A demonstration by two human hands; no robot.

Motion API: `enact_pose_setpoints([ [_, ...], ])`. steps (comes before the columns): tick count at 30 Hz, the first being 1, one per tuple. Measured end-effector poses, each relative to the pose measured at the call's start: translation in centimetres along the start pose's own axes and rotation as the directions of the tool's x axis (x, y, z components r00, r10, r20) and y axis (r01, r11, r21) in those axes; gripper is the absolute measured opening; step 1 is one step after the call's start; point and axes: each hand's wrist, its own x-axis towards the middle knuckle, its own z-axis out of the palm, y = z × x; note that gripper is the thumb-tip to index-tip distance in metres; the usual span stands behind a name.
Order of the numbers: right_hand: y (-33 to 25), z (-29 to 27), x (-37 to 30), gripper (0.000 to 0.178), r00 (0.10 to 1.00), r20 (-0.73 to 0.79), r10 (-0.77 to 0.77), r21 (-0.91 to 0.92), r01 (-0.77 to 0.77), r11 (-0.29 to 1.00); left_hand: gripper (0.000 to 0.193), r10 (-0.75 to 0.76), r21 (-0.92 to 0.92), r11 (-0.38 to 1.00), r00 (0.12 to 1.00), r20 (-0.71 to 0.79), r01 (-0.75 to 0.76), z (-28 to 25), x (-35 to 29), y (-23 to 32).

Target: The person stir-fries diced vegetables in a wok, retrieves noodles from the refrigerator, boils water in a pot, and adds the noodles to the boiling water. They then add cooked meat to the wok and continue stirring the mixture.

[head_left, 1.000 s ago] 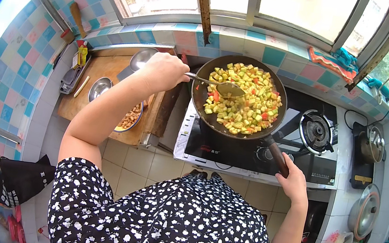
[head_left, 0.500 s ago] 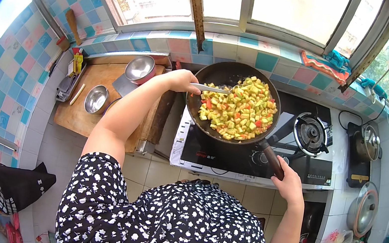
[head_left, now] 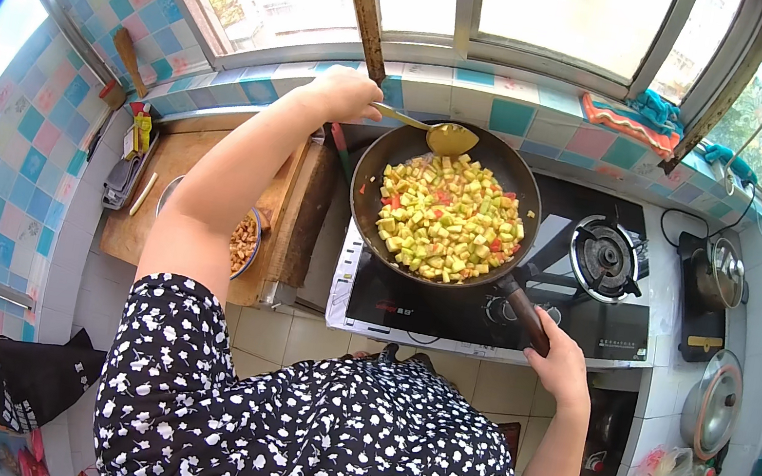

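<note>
My left hand (head_left: 343, 94) is closed round the handle of a metal ladle (head_left: 452, 140). The ladle's rounded head is above the far rim of a dark frying pan (head_left: 510, 165), with a little food stuck to it. Diced pale-green vegetable with red bits (head_left: 453, 219) is spread over the pan's base. At the near right, my right hand (head_left: 561, 362) grips the pan's brown handle (head_left: 526, 319). The pan is over the left part of a black glass gas stove (head_left: 448, 315), covering whatever burner is beneath.
Left of the stove, a wooden cutting board (head_left: 128, 230) carries a bowl of brown diced pieces (head_left: 244, 243), partly behind my left arm. An uncovered burner (head_left: 606, 259) is at the right. Lidded pots (head_left: 714, 404) stand further right, and a tiled sill (head_left: 517, 116) runs under the windows.
My left hand has moved up and left, lifting the ladle out of the food to the far rim. The food looks more evenly spread. My right hand keeps its grip on the pan handle.
</note>
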Motion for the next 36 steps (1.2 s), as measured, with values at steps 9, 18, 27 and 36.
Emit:
enact_pose_setpoints([
  [9, 0.2, 0.0, -0.2, 0.07, 0.999, -0.032, -0.027, 0.004, 0.028, 1.0, 0.033, 0.392, 0.019, 0.92, 0.92, -0.003, -0.392, -1.1, 0.8, 6.8],
  [18, 0.4, 0.0, -0.1, 0.071, 1.0, -0.018, -0.026, -0.02, 0.026, 0.999, 0.02, 0.457, 0.363, 0.851, 0.875, -0.158, -0.379, -1.6, -11.2, 3.0],
  [27, 1.0, 0.2, -0.2, 0.071, 0.998, -0.04, -0.044, 0.004, 0.044, 0.999, 0.018, 0.243, 0.298, 0.927, 0.97, -0.021, -0.226, -6.4, -19.0, 5.2],
  [36, 0.6, 0.2, 0.2, 0.071, 0.996, -0.015, -0.085, -0.013, 0.085, 0.996, 0.016, 0.132, 0.295, 0.95, 0.989, -0.072, -0.105, 0.9, -14.8, 9.8],
])
